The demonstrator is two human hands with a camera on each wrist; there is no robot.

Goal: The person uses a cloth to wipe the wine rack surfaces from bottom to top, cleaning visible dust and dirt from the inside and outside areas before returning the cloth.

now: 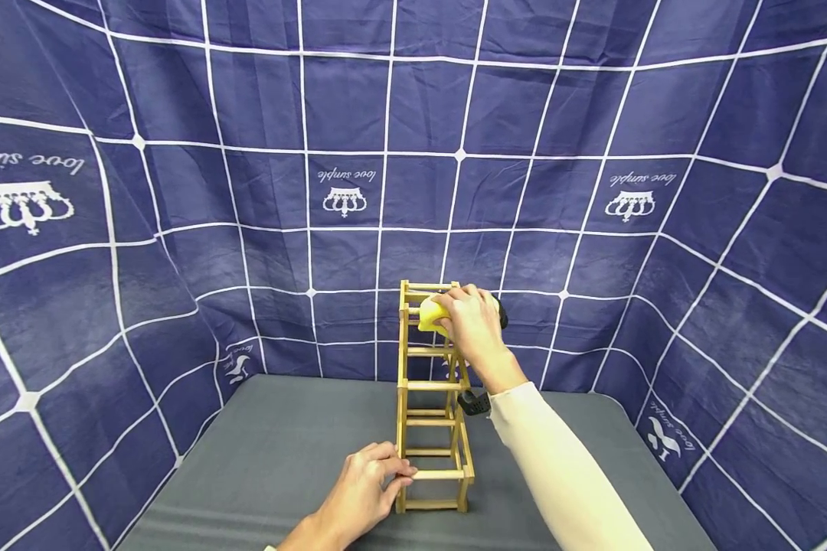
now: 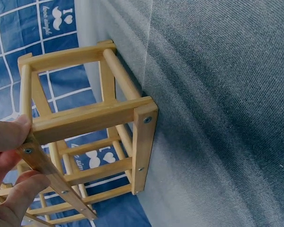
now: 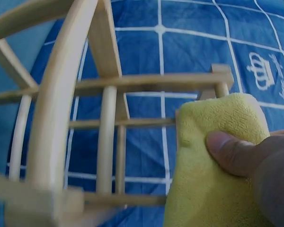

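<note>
A tiered wooden rack (image 1: 436, 386) of pale slats and round rungs stands upright on the grey surface. My left hand (image 1: 368, 486) holds its near left post low down, beside a front rung; in the left wrist view the thumb (image 2: 12, 132) and fingers lie on either side of the slat. Up at the rack's top right, my right hand (image 1: 474, 321) grips a folded yellow cloth (image 3: 215, 165). The thumb presses on its fuzzy face in the right wrist view, while the other fingers are mostly hidden. The cloth overlaps the top bars there.
Dark blue curtains (image 1: 344, 99) with white grid lines hang behind and on both sides. Grey fabric (image 1: 296, 436) covers the surface under the rack. A black device (image 1: 474, 402) sits at my right wrist, close to the rack's right side.
</note>
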